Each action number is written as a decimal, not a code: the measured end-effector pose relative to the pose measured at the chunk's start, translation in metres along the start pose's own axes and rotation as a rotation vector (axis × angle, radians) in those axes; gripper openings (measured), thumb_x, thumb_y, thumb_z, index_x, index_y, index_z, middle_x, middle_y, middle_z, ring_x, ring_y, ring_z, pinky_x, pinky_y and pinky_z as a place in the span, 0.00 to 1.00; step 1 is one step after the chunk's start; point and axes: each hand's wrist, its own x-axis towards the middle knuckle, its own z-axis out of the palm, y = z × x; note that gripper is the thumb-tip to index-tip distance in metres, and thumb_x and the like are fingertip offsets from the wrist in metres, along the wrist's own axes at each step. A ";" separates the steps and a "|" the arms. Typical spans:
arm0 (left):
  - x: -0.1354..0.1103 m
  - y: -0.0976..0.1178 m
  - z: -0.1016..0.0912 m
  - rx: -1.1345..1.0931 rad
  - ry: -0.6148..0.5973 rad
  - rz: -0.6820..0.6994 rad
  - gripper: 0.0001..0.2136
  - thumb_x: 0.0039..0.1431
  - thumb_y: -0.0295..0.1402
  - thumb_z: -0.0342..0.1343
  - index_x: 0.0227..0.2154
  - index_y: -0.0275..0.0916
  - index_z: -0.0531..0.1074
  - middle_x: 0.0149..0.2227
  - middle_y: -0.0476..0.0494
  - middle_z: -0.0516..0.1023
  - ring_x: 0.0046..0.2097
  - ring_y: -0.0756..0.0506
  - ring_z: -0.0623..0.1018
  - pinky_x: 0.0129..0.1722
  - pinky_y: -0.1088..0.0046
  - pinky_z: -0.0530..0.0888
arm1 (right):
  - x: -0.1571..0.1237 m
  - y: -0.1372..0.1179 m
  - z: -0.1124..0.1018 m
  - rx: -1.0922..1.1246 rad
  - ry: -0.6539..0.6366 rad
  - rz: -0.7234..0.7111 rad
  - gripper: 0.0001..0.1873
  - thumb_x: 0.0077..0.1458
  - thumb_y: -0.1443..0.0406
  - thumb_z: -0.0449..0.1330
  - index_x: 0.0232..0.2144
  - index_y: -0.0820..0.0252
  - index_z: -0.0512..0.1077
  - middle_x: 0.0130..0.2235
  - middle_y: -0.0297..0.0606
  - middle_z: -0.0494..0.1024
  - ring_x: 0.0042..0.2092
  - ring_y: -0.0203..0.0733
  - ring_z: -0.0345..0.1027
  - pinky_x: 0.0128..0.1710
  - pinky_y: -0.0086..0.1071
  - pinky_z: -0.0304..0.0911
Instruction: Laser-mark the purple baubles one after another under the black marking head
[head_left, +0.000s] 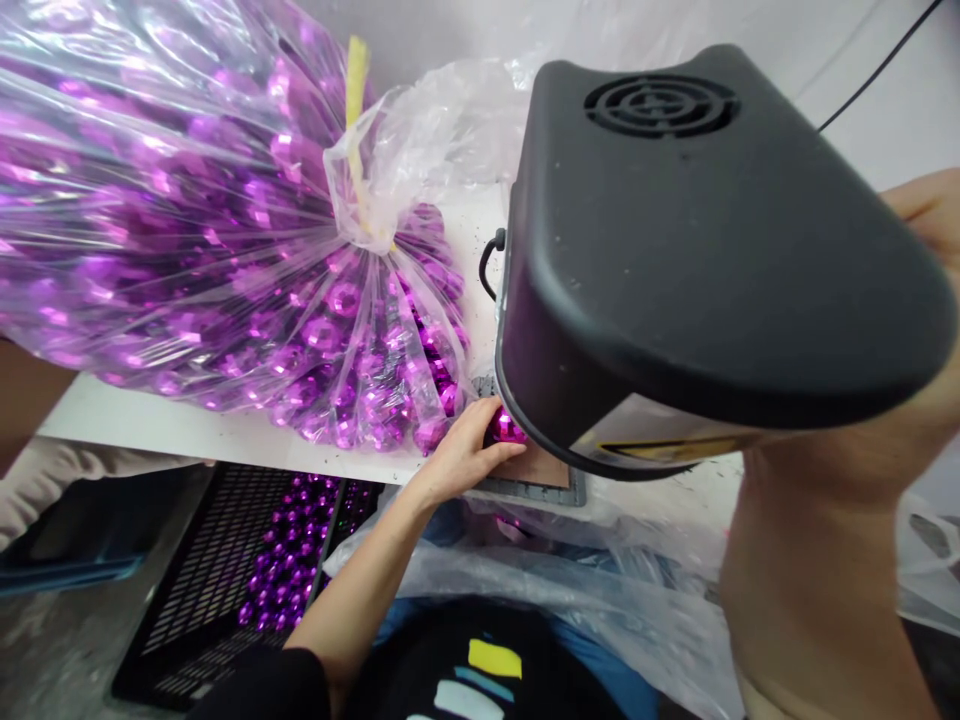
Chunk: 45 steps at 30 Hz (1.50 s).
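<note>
My left hand (471,448) pinches a shiny purple faceted ball (510,425) on a small brown board (536,468) set over a grey ruled mat (570,490). A large black device (697,250) with a round vent grille fills the upper right, close to the camera, and covers part of the ball's surroundings. Its underside carries a label with a yellow stripe. My right hand (862,455) is wrapped round the far right side of this device; most of its fingers are hidden behind it.
A big clear bag (225,250) of purple faceted balls, tied with a yellow strip (357,90), covers the left of the white table (187,425). A black crate (202,560) below holds smaller purple balls. Clear plastic sheeting (555,590) lies across my lap. Another person's sleeve (67,480) shows at left.
</note>
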 end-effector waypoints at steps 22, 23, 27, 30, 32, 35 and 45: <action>-0.001 0.007 0.010 0.010 0.090 -0.151 0.17 0.63 0.38 0.58 0.53 0.41 0.74 0.57 0.42 0.75 0.61 0.41 0.72 0.63 0.57 0.67 | 0.001 -0.004 -0.003 -0.053 -0.021 -0.042 0.20 0.65 0.54 0.49 0.27 0.63 0.58 0.25 0.35 0.53 0.31 0.28 0.45 0.33 0.29 0.44; -0.002 0.003 0.012 0.011 0.105 -0.156 0.16 0.63 0.38 0.58 0.53 0.41 0.74 0.58 0.42 0.75 0.61 0.41 0.72 0.64 0.57 0.67 | 0.002 -0.005 -0.003 -0.050 -0.025 -0.035 0.20 0.64 0.54 0.50 0.27 0.63 0.58 0.26 0.35 0.54 0.31 0.28 0.45 0.33 0.29 0.43; -0.006 -0.012 0.027 0.039 0.191 -0.128 0.14 0.62 0.37 0.59 0.50 0.40 0.75 0.55 0.41 0.77 0.58 0.41 0.73 0.63 0.59 0.67 | 0.002 -0.005 -0.003 -0.044 -0.027 -0.005 0.20 0.64 0.53 0.50 0.27 0.63 0.59 0.26 0.36 0.56 0.32 0.30 0.46 0.34 0.30 0.43; -0.011 -0.019 0.036 0.130 0.218 -0.067 0.15 0.62 0.37 0.60 0.50 0.39 0.73 0.55 0.39 0.76 0.58 0.40 0.73 0.62 0.58 0.67 | 0.002 -0.006 -0.003 -0.060 -0.021 0.004 0.20 0.64 0.53 0.50 0.27 0.62 0.60 0.27 0.36 0.55 0.32 0.30 0.46 0.34 0.30 0.43; -0.015 -0.020 0.038 0.211 0.215 -0.016 0.17 0.62 0.38 0.60 0.52 0.38 0.72 0.55 0.37 0.75 0.58 0.39 0.72 0.60 0.57 0.68 | 0.001 -0.006 -0.003 -0.068 -0.017 0.004 0.20 0.64 0.53 0.50 0.27 0.62 0.60 0.27 0.36 0.55 0.32 0.30 0.46 0.34 0.30 0.42; -0.020 -0.016 0.040 0.312 0.191 0.064 0.19 0.62 0.39 0.60 0.53 0.38 0.70 0.56 0.35 0.74 0.58 0.37 0.71 0.59 0.56 0.69 | 0.001 -0.005 -0.002 -0.067 -0.028 -0.009 0.21 0.64 0.52 0.49 0.27 0.62 0.60 0.27 0.36 0.55 0.32 0.30 0.46 0.34 0.30 0.42; -0.006 0.005 0.047 0.302 0.059 -0.055 0.19 0.63 0.41 0.58 0.54 0.40 0.70 0.60 0.37 0.71 0.63 0.36 0.67 0.65 0.51 0.62 | 0.001 -0.003 -0.002 -0.040 -0.004 -0.018 0.20 0.64 0.55 0.52 0.27 0.64 0.60 0.25 0.33 0.54 0.30 0.25 0.46 0.31 0.26 0.45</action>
